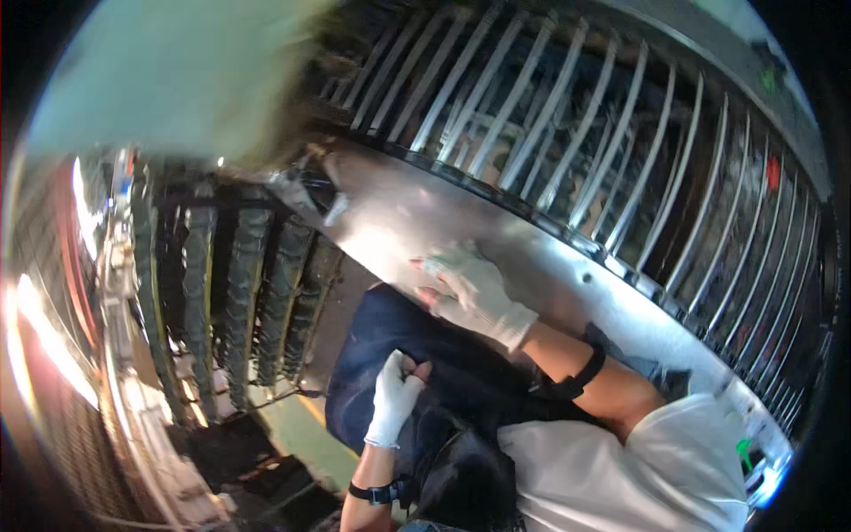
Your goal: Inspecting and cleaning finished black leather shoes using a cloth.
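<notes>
My left hand (397, 396), in a white glove with bare fingertips, rests over the dark trousers (372, 346) at my lap. Its fingers are curled in with the thumb against them; whatever they may hold is hidden. Farther up and to the right, my right hand (474, 288), gloved the same way, reaches across the edge of a shiny metal panel (381, 217). Thumb and fingers point left with a gap between them, somewhat blurred, and I see no object in them.
Beyond the panel runs a long row of metal bars (567, 115). On the left hang several dark ridged strips (248, 297). A large pale green blurred shape (168, 80) fills the upper left. Green floor (310, 439) with a yellow line shows below.
</notes>
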Tool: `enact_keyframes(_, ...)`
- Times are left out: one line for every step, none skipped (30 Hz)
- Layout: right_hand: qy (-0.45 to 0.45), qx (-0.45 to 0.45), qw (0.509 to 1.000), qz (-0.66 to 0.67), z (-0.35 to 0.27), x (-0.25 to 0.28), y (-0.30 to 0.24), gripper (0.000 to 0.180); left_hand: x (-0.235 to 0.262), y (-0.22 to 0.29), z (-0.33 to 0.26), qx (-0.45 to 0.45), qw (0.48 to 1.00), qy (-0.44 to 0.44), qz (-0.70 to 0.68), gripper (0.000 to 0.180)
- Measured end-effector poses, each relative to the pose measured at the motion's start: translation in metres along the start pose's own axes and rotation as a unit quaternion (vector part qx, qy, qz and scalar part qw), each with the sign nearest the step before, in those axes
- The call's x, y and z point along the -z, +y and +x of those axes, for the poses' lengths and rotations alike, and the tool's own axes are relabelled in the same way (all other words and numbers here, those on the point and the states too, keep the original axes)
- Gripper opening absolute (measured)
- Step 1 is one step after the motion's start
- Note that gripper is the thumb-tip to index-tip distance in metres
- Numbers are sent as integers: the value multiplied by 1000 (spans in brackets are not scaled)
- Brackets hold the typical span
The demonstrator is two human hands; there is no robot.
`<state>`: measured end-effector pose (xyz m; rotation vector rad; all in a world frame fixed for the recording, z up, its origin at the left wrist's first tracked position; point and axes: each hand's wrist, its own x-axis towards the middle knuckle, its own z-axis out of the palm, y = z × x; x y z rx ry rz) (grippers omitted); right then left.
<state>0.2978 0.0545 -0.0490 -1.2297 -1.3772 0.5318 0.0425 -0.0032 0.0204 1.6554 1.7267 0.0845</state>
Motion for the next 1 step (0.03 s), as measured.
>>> enact_keyframes(7,36,998,-57,-6,-9,13,58,-1,-2,-1,-64,998,2,24,25)
